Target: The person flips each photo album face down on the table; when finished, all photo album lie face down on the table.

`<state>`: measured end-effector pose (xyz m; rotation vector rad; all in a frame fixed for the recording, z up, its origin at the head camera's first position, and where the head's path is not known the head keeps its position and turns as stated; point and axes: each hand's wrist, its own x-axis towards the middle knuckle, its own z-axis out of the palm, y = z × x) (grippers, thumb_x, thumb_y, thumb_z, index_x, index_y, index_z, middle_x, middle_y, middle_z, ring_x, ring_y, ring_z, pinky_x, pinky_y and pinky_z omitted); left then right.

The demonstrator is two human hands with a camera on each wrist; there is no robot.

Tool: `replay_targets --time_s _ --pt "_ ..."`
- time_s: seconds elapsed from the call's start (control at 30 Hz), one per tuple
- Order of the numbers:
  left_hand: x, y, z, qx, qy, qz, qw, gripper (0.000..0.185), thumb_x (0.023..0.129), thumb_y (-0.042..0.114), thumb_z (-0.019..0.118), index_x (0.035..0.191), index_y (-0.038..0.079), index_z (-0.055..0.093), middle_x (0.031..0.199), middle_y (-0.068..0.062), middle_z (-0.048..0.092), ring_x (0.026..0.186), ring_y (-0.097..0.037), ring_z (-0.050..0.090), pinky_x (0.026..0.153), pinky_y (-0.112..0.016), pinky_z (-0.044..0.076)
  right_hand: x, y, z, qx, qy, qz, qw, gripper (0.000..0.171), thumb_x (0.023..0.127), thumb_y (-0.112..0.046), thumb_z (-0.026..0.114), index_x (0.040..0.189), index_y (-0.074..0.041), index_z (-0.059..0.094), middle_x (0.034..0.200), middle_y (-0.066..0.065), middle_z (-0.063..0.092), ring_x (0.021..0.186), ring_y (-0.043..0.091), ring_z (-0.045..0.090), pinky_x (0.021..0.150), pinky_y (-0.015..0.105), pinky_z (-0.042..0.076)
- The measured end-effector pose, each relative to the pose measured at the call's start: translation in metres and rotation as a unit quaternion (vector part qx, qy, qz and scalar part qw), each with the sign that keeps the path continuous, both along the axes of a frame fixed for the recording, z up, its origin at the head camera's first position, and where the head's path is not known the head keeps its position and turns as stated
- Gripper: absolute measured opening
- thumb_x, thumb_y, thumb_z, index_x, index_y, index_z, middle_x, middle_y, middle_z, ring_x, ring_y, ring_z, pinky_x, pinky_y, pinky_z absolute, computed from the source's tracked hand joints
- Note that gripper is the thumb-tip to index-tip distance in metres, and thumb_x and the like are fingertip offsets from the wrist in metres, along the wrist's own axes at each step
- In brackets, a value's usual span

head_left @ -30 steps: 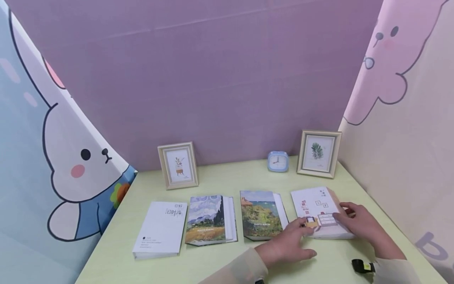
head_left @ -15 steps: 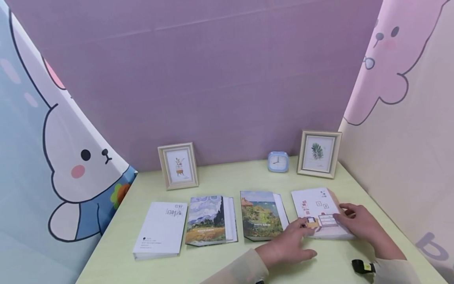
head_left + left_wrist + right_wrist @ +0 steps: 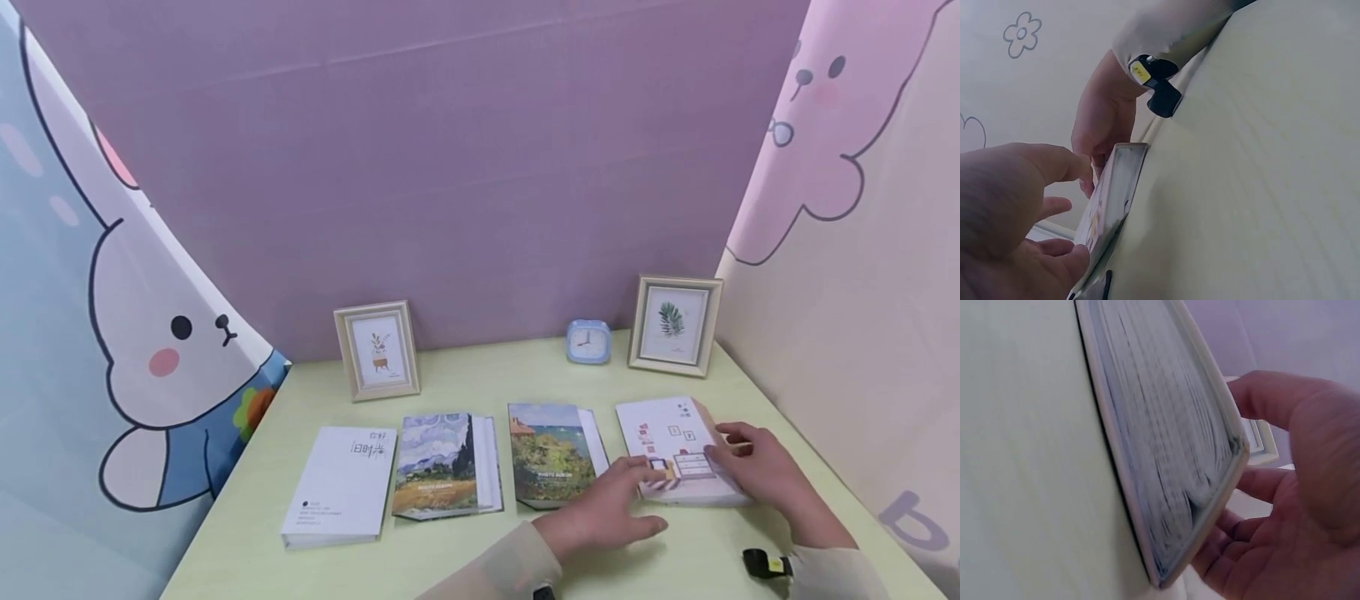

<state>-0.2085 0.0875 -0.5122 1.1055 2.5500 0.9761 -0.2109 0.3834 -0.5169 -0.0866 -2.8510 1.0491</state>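
Observation:
At the right of the row lies a white photo album (image 3: pixel 660 433) with a pink-brown spine and a printed furniture drawing. My right hand (image 3: pixel 765 471) grips its right side, thumb on the cover and fingers along the spine; the right wrist view shows the thick page block (image 3: pixel 1160 425) end-on. My left hand (image 3: pixel 603 512) is at the lower left corner, fingertips overlapping the cover in the head view and the thumb stretched out free. Under its fingers, just left, lies a photo album with a seaside painting (image 3: pixel 551 454), partly covered by that hand.
Farther left lie a photo album with a wheat-field painting (image 3: pixel 435 467) and a white album (image 3: pixel 341 483). Behind them stand two picture frames (image 3: pixel 378 350) and a blue alarm clock (image 3: pixel 588 342). A purple backdrop (image 3: pixel 450 167) closes off the table's (image 3: pixel 487 367) back.
My left hand has shifted slightly left, its fingers reaching a little differently over the album's corner. The right hand and the albums stay nearly as they were.

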Motion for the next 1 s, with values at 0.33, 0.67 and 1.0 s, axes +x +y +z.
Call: replay_targets --time_s 0.33,0.67,1.0 --pt "-0.011 -0.026 0.01 0.22 -0.097 -0.029 0.9702 0.046 0.099 0.013 0.072 0.143 0.015 0.058 0.159 0.003 0.042 0.145 -0.012 0.042 0.117 -0.026 0.038 0.008 -0.024 0.015 -0.02 0.065 -0.017 0.998 0.057 0.103 -0.032 0.068 0.142 0.007 0.055 0.136 0.04 0.048 0.113 0.059 0.06 0.09 0.069 0.053" --pt "-0.019 -0.065 0.019 0.237 -0.109 0.04 0.9647 0.047 0.102 0.026 0.069 0.147 0.03 0.055 0.156 0.013 0.045 0.136 -0.03 0.053 0.107 -0.038 0.052 0.01 -0.061 0.024 -0.034 0.11 0.038 0.993 0.047 0.096 -0.02 0.077 0.134 0.005 0.063 0.132 0.033 0.053 0.113 0.054 0.06 0.092 0.068 0.053" --pt "-0.024 -0.098 0.02 0.256 -0.074 0.07 0.9611 0.046 0.102 0.019 0.069 0.145 0.027 0.055 0.149 0.011 0.052 0.139 -0.026 0.05 0.119 -0.049 0.039 0.006 -0.097 0.028 -0.038 0.139 0.092 0.985 0.045 0.091 -0.016 0.082 0.13 0.0 0.066 0.13 0.024 0.062 0.115 0.047 0.062 0.094 0.064 0.055"
